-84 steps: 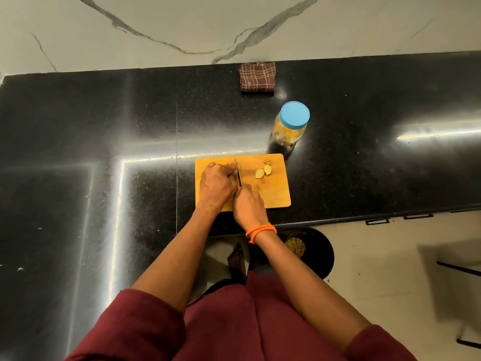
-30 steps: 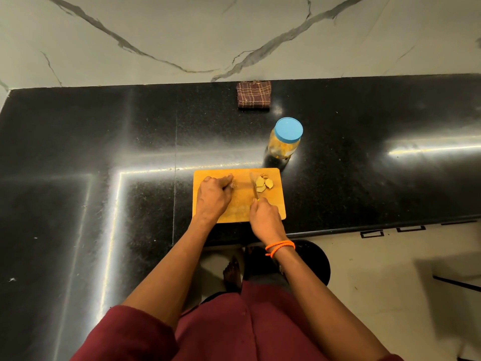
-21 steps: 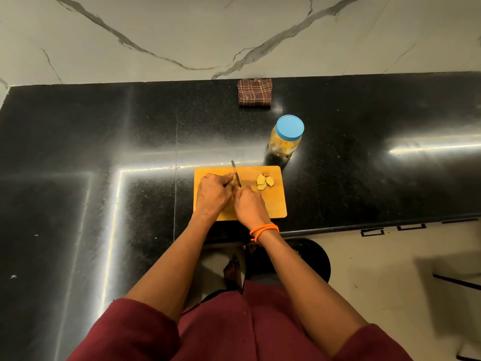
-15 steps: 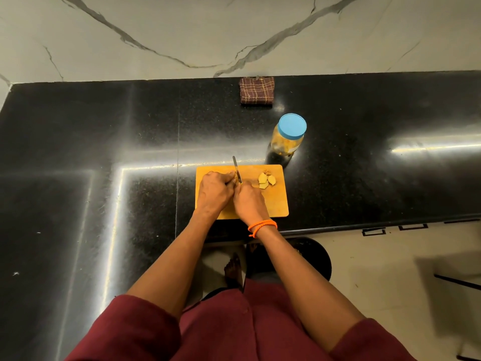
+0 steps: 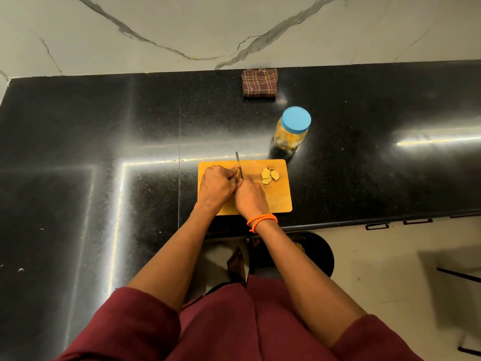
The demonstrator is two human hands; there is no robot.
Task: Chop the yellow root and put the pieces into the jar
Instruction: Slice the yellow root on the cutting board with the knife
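L hand point(image 5: 217, 187) curled over yellow root point(image 5: 236, 174) on orange cutting board point(image 5: 279, 198), pinning it; root mostly hidden under fingers. R hand point(image 5: 250, 197) gripped round knife handle, knife point(image 5: 239, 168) blade just beside L fingertips, tip past board's far edge. Cut pieces point(image 5: 269, 175) piled at board's far R. Jar point(image 5: 292, 131), blue lid on, upright on black counter point(image 5: 104, 142) near board's far R corner. Checked cloth point(image 5: 259, 82) by wall.

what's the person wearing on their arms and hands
Both hands are bare: the left hand has nothing on it or its wrist. The right hand has orange bands looped round its wrist. Dark red sleeves end near the elbows, leaving the forearms uncovered.
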